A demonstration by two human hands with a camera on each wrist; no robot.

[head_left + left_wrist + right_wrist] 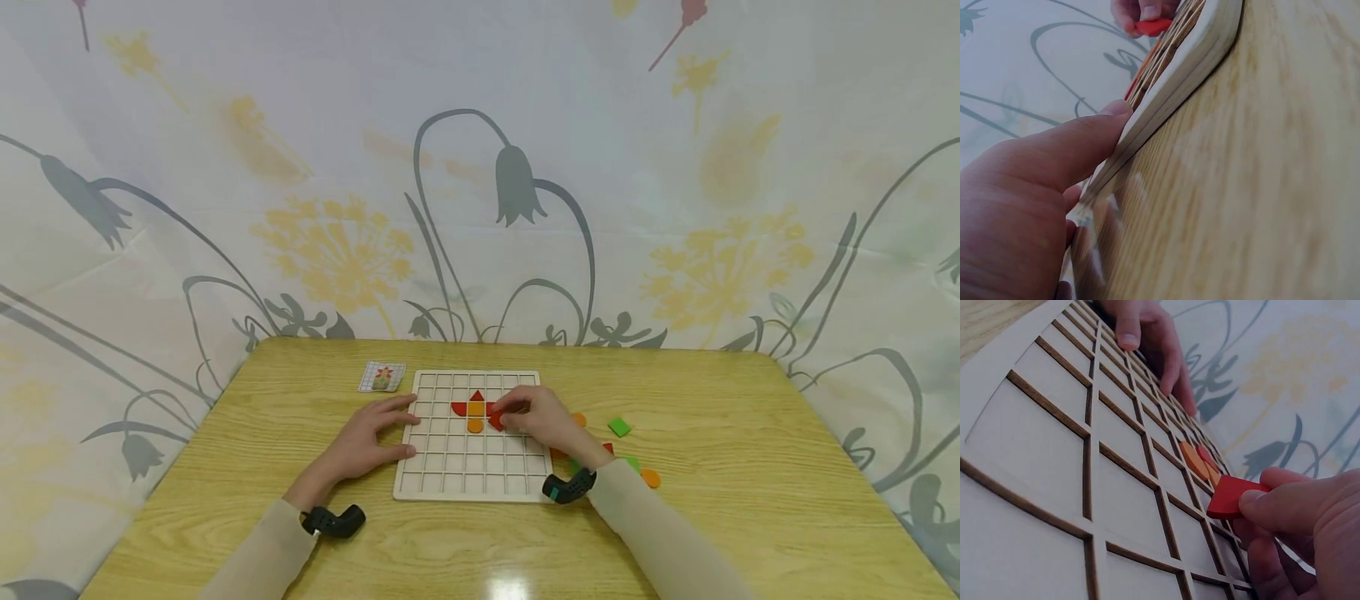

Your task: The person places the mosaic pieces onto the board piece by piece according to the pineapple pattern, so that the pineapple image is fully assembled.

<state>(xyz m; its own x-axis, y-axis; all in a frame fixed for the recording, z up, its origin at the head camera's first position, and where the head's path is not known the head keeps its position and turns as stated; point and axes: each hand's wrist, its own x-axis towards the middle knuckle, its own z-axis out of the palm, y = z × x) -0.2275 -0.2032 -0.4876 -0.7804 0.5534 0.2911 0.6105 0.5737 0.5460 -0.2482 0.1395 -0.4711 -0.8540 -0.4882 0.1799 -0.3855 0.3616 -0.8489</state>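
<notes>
A pale wooden grid board (442,486) lies flat on the table. My left hand (369,438) rests along its left edge, fingers spread, the thumb pressed to the rim in the left wrist view. Over the board's right half, my right hand (542,414) pinches a red tile (1230,495) between thumb and fingers, tilted close above the grid. Beside that tile sit an orange square (476,409), an orange disc (476,426), a red triangle (477,396) and a red rounded piece (459,409). Another red piece at the square's right is partly hidden by my fingers.
A small card (382,377) printed with a coloured pattern on a grid lies past the board's upper left corner. Right of the board are loose pieces, including a green tile (618,427) and an orange disc (651,478); my right forearm covers some. Behind the table hangs a flower-printed cloth (480,250).
</notes>
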